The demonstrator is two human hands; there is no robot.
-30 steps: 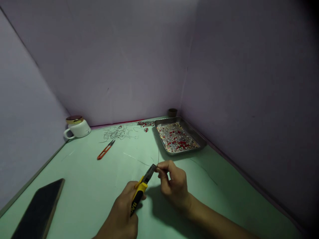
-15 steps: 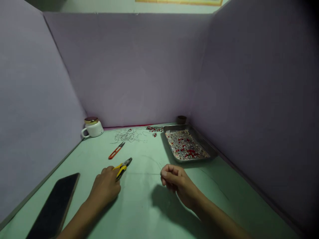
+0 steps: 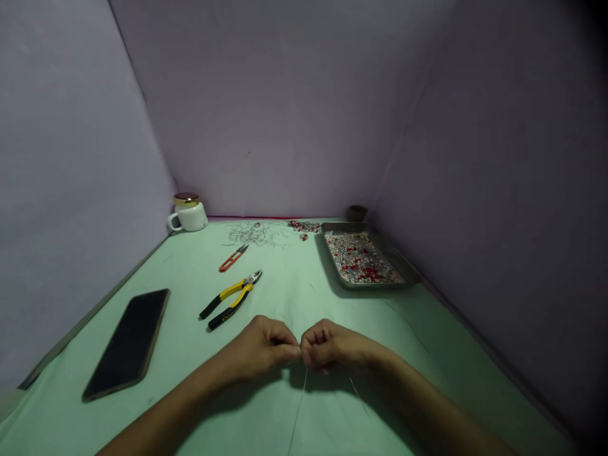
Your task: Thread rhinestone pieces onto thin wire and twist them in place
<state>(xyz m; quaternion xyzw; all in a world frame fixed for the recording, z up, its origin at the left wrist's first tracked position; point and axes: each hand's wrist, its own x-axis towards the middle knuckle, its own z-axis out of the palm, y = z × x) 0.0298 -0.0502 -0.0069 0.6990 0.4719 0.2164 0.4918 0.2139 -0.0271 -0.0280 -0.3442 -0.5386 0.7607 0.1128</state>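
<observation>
My left hand (image 3: 263, 348) and my right hand (image 3: 327, 344) meet fingertip to fingertip low over the green table (image 3: 294, 291). Both are closed in a pinch on a thin wire (image 3: 298, 405) whose ends trail down toward me. Yellow-handled pliers (image 3: 230, 299) lie on the table just beyond my left hand, with nothing touching them.
An orange thread snip (image 3: 232, 258) lies past the pliers. A metal tray of red and silver beads (image 3: 363, 261) stands at the right. Loose wires (image 3: 254, 234), a few beads (image 3: 304, 226), a white lidded mug (image 3: 189, 214) and a small dark cup (image 3: 356, 213) are at the back. A black phone (image 3: 128, 342) lies left.
My left hand has let go of the pliers, which now lie on the table. It came over to my right hand, and both now pinch the wire together.
</observation>
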